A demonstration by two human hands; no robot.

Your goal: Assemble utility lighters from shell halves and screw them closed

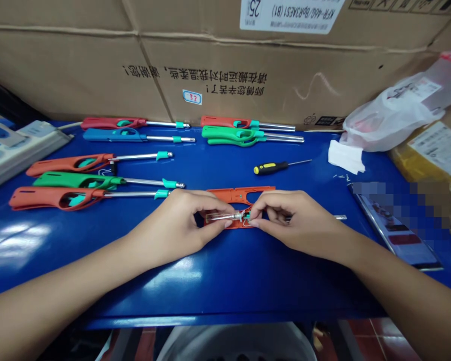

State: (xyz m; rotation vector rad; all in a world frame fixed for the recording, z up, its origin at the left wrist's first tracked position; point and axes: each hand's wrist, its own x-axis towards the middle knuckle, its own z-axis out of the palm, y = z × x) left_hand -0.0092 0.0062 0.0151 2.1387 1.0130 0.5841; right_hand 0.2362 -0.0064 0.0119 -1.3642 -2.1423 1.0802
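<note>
My left hand (184,218) is closed, with thumb and fingers pinching a clear fuel tank (221,216) of a long-nosed lighter. The tank lies level over an orange lighter half-shell (235,224). Just right of the tank's valve end, my right hand (298,218) is closed with its fingertips at a small green part (247,215). A thin white wire shows beneath those fingertips. Behind the hands lies the other orange half-shell (225,194). From under my right hand sticks out the end of a metal tube (340,217); its middle is hidden.
Several long-nosed lighters (60,197) lie at the left and back of the blue table (210,286). A yellow-black screwdriver (270,167) is behind my right hand. A phone (409,240), small screws, white paper (346,156), a plastic bag (383,118) and a power strip (26,145) lie around. Cardboard (97,75) stands behind.
</note>
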